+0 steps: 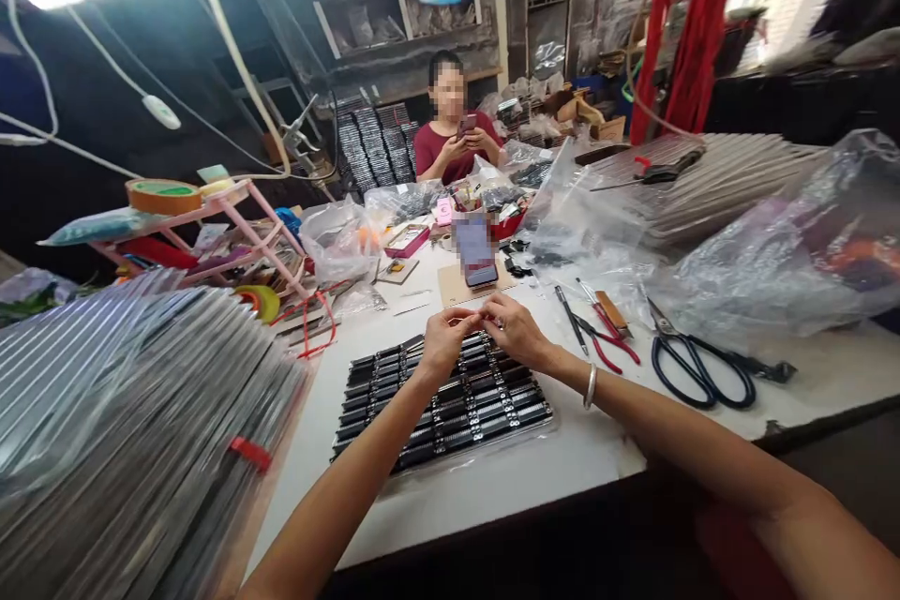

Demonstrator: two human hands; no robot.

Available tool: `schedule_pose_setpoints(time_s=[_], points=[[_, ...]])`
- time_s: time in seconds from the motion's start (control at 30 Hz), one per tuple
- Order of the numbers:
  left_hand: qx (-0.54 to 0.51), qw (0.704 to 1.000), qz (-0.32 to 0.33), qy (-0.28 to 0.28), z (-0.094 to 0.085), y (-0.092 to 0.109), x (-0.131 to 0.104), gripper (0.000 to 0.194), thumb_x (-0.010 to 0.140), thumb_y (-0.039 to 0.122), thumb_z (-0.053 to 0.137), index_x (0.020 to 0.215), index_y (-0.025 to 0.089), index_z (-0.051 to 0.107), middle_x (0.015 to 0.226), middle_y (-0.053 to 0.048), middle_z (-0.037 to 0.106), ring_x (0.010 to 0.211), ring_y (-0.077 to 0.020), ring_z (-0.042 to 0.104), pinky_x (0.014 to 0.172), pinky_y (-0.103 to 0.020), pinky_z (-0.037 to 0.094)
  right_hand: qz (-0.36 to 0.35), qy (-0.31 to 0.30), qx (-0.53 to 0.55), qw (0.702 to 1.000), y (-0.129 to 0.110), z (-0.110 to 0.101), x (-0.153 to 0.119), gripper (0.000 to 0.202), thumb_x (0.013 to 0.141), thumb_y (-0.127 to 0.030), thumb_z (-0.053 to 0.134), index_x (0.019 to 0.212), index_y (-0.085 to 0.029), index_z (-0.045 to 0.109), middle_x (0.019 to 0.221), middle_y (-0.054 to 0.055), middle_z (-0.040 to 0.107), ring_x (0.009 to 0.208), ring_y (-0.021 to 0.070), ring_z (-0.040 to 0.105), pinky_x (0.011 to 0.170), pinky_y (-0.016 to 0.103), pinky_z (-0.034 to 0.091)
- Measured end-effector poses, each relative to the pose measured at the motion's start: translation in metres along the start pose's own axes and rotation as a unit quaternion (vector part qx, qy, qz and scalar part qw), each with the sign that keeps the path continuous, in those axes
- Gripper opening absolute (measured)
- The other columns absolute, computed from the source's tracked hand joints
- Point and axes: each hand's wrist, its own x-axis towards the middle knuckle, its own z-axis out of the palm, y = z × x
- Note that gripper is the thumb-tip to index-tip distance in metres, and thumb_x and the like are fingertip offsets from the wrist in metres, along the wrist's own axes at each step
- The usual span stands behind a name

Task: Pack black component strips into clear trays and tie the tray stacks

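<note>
My left hand (450, 339) and my right hand (512, 326) meet fingertip to fingertip over the far edge of a clear tray. Both are pinched closed; whatever lies between the fingers is too small to make out. The tray (485, 452) holds rows of black strips (450, 403) with silvery parts along them, lying flat in several columns. A silver bangle circles my right wrist. Just beyond my hands, a phone (479, 253) leans upright on a piece of cardboard (450, 286).
Red-handled pliers (610, 339), a black pen (571, 319) and large scissors (693, 358) lie right. Stacked clear-wrapped strips (155, 412) fill the left; a pink rack (246, 225) stands behind them. Plastic bags (787, 244) crowd the right. Across the table, a person (457, 136) holds a phone.
</note>
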Motion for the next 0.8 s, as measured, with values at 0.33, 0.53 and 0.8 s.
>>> schedule_pose_setpoints(time_s=[0.33, 0.53, 0.8], points=[[0.009, 0.999, -0.03, -0.005, 0.014, -0.013, 0.065, 0.033, 0.042, 0.032, 0.081, 0.061, 0.013, 0.063, 0.057, 0.0, 0.061, 0.056, -0.0107, 0.056, 0.061, -0.027, 0.047, 0.162, -0.005, -0.16, 0.974, 0.068, -0.119, -0.009, 0.021, 0.083, -0.016, 0.048, 0.088, -0.016, 0.068, 0.092, 0.009, 0.066, 0.085, 0.0183, 0.06, 0.079, 0.03, 0.045], [0.042, 0.997, -0.047, 0.037, 0.002, -0.033, 0.099, 0.031, 0.044, 0.022, 0.079, 0.064, 0.014, 0.056, 0.059, 0.002, 0.058, 0.056, -0.0099, 0.056, 0.062, -0.028, 0.048, 0.262, -0.142, -0.294, 0.908, 0.086, -0.164, -0.05, 0.022, 0.082, -0.02, 0.047, 0.083, -0.018, 0.069, 0.087, 0.007, 0.068, 0.081, 0.0201, 0.062, 0.07, 0.029, 0.044], [0.206, 0.976, -0.031, 0.068, 0.0, -0.058, 0.111, 0.018, 0.056, 0.016, 0.074, 0.066, 0.015, 0.06, 0.059, 0.001, 0.058, 0.057, -0.0115, 0.053, 0.059, -0.025, 0.044, 0.183, -0.208, -0.413, 0.868, 0.046, -0.12, -0.087, 0.025, 0.077, -0.036, 0.057, 0.087, -0.015, 0.065, 0.106, 0.019, 0.059, 0.09, 0.0309, 0.06, 0.064, 0.038, 0.046]])
